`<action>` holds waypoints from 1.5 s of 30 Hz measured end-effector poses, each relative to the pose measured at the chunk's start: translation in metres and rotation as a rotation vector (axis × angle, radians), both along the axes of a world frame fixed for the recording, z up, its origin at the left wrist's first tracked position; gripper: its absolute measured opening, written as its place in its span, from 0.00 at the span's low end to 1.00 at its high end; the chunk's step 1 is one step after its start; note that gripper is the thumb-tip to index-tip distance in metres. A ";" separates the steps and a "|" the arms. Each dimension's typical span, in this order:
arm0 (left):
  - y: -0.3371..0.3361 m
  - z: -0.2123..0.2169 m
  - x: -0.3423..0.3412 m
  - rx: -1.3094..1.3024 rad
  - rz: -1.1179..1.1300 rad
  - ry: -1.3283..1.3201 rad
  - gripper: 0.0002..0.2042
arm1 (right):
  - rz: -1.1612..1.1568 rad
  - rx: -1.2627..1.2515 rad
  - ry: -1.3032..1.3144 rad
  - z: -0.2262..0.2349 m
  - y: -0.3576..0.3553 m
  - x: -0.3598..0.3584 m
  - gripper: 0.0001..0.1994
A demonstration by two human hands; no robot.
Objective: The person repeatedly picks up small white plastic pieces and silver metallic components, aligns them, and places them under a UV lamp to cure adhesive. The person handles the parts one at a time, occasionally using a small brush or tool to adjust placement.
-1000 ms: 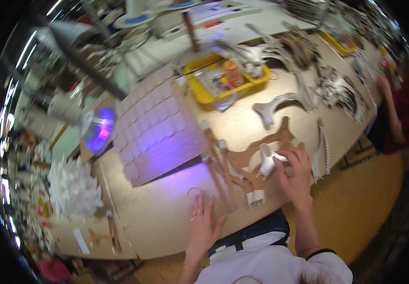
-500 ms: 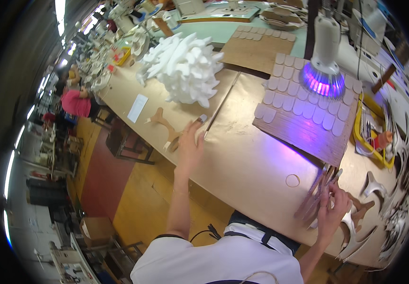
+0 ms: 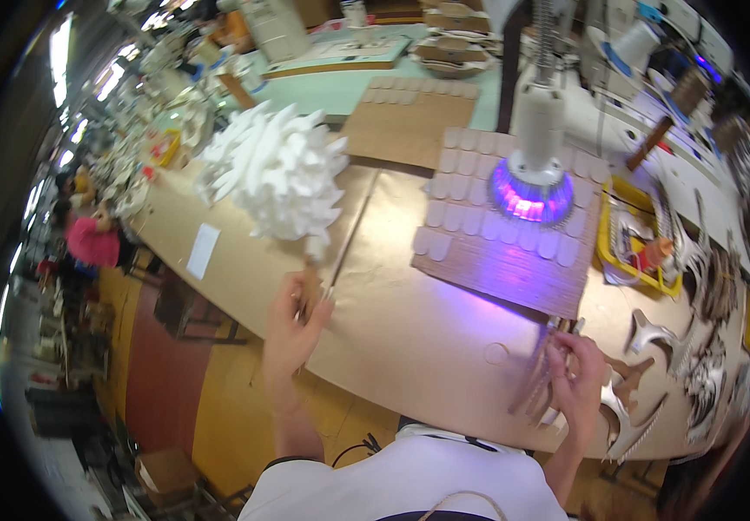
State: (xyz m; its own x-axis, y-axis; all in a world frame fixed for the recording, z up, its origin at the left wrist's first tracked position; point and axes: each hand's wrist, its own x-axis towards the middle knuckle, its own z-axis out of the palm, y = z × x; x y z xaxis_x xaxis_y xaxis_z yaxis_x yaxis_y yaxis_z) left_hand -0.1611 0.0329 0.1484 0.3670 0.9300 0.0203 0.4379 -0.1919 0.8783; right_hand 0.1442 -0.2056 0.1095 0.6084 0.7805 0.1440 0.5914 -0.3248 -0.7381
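Thin, probably light brown strips (image 3: 538, 382) are pinched by the right hand (image 3: 576, 382), while a flat tan cut-out (image 3: 310, 291) is clasped by the left hand (image 3: 292, 326).

- A white heap of foam pieces (image 3: 275, 174) is lying on the tan table (image 3: 409, 330).
- A lamp (image 3: 533, 187) is glowing purple.
- A yellow tray (image 3: 631, 252) is sitting nearby.
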 end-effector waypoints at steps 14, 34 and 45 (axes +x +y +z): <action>-0.128 0.034 0.198 -0.396 -1.153 -0.374 0.51 | 0.078 0.577 0.570 0.060 -0.030 -0.012 0.23; 0.036 -0.132 0.142 -0.076 0.092 0.171 0.12 | 0.156 1.184 0.669 0.072 -0.113 0.050 0.11; 0.034 -0.149 0.169 0.127 0.154 0.329 0.10 | -0.236 0.909 0.485 0.060 -0.121 0.052 0.11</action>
State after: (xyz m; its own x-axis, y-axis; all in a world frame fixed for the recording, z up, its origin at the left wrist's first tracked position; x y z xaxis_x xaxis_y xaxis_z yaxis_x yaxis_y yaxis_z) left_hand 0.0074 0.0668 -0.0007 0.2293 0.9724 0.0433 0.7248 -0.2003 0.6592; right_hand 0.1966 -0.3269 0.1695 0.8795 0.3558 0.3162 0.1623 0.4004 -0.9019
